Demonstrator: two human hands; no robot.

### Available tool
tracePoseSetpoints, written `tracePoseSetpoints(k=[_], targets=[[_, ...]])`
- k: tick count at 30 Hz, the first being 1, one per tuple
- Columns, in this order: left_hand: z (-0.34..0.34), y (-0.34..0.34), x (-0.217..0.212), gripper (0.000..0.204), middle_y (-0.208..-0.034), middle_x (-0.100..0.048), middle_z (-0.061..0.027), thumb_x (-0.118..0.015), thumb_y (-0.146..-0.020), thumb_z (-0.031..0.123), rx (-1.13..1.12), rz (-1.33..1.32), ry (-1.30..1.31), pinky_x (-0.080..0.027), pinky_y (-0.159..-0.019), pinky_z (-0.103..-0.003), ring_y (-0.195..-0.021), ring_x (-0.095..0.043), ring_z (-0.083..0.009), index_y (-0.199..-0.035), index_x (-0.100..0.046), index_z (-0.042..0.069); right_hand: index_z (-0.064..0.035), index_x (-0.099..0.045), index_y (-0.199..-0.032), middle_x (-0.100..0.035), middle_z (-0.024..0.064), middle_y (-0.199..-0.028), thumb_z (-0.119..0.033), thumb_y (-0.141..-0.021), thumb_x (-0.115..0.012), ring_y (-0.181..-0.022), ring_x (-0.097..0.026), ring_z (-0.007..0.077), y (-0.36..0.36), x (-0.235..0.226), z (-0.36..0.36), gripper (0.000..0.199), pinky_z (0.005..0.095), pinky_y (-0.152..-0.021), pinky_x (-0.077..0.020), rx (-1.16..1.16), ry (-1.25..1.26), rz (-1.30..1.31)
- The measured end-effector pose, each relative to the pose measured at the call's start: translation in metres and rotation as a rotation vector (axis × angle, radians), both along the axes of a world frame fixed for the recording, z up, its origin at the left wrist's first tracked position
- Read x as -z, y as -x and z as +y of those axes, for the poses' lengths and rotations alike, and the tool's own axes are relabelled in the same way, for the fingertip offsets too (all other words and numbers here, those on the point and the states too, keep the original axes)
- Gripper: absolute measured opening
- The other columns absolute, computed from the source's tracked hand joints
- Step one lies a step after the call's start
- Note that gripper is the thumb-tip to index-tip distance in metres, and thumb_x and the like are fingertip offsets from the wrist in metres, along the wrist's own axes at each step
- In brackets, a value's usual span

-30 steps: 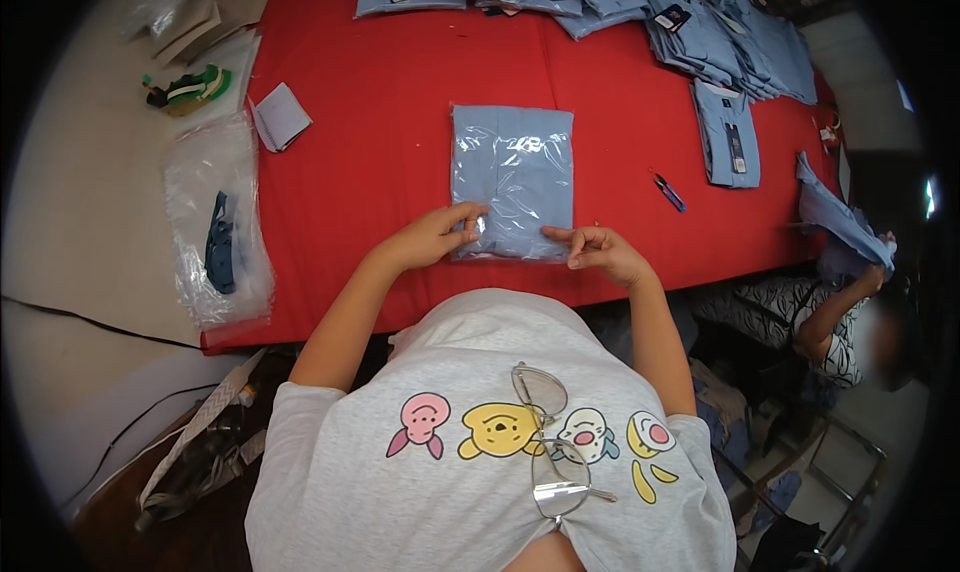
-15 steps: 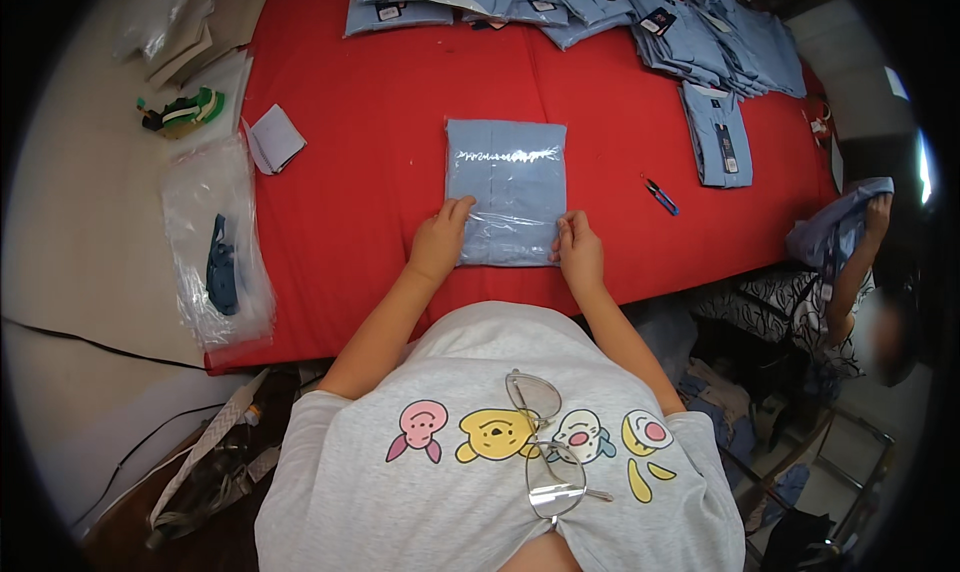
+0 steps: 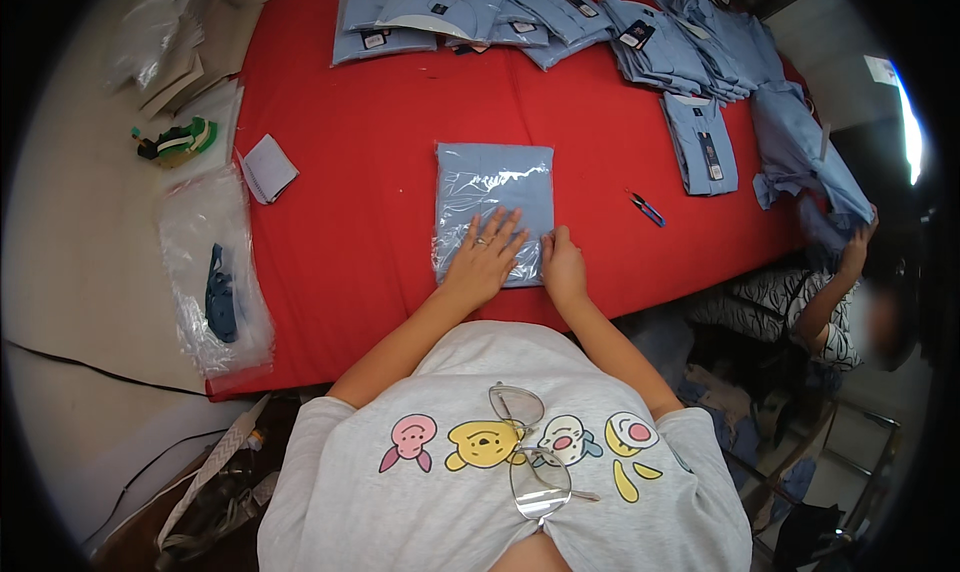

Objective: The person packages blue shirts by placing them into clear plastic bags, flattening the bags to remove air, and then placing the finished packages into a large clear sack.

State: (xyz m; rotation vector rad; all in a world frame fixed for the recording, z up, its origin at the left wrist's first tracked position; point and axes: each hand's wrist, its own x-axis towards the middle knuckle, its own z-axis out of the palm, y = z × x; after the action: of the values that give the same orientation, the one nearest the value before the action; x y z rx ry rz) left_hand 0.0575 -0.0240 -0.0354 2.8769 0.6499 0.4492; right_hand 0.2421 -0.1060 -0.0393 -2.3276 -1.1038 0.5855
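- Left hand (image 3: pixel 483 262): spread flat on the bagged shirt (image 3: pixel 510 200), apart from the right.
- Right hand (image 3: pixel 563 266): fingers curled at its right edge; whether they grip, I cannot tell.
- Bagged shirt: flat on the red table (image 3: pixel 345 242), before the person.
- Rightward: snips (image 3: pixel 648 210), folded shirt (image 3: pixel 688 134).
- Leftward: notebook (image 3: pixel 268 170), clear bags (image 3: pixel 188 257).

Folded light-blue garment (image 3: pixel 518 198) — flat, in clear plastic bag (image 3: pixel 490 180) — on red cloth (image 3: pixel 370 202).
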Motion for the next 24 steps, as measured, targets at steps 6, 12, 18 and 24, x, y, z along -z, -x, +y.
tracePoseSetpoints(k=[6,12,18,24], targets=[[0.008,-0.002,0.006,0.068,-0.176,-0.018,-0.0064,-0.058,-0.099,0.053,-0.143,-0.01,0.124,-0.009,-0.122,-0.075,-0.162,-0.01,-0.0401,-0.161,-0.044,0.026,-0.0033,-0.052,-0.136,-0.06,0.0199,-0.14,-0.021,-0.103,-0.06,-0.132,-0.056,0.0391,0.006,-0.056,0.004,0.038,0.0538,-0.112,-0.0416,-0.315,-0.218,-0.387],[0.009,-0.007,0.006,0.069,-0.176,-0.017,-0.0063,-0.06,-0.1,0.046,-0.166,0.104,0.097,-0.007,-0.124,-0.071,-0.162,-0.009,-0.039,-0.162,-0.041,0.022,0.0003,-0.028,-0.163,-0.024,0.0209,-0.172,-0.043,-0.105,-0.055,-0.16,-0.02,0.0362,0.024,-0.012,0.005,0.077,0.0509,-0.13,-0.0175,-0.648,-0.176,-0.302],[0.013,-0.002,0.007,0.076,-0.176,-0.018,-0.0119,-0.061,-0.098,0.046,-0.141,0.071,0.222,-0.007,-0.127,-0.064,-0.162,-0.009,-0.0402,-0.163,-0.038,0.013,-0.0012,-0.022,-0.166,-0.016,0.0202,-0.174,-0.06,-0.102,-0.05,-0.162,-0.015,0.0345,0.009,0.0,0.005,0.091,0.0494,-0.13,-0.0144,-0.661,-0.162,-0.346],[0.006,0.005,-0.005,0.095,-0.176,-0.014,-0.0171,-0.065,-0.095,0.058,-0.383,0.096,0.155,-0.006,-0.128,-0.06,-0.162,-0.007,-0.0409,-0.167,-0.028,0.008,-0.0008,-0.02,-0.166,-0.015,0.0212,-0.174,-0.062,-0.103,-0.048,-0.162,-0.014,0.0354,0.001,-0.006,-0.006,0.092,0.0489,-0.131,-0.0131,-0.68,-0.1,-0.389]])
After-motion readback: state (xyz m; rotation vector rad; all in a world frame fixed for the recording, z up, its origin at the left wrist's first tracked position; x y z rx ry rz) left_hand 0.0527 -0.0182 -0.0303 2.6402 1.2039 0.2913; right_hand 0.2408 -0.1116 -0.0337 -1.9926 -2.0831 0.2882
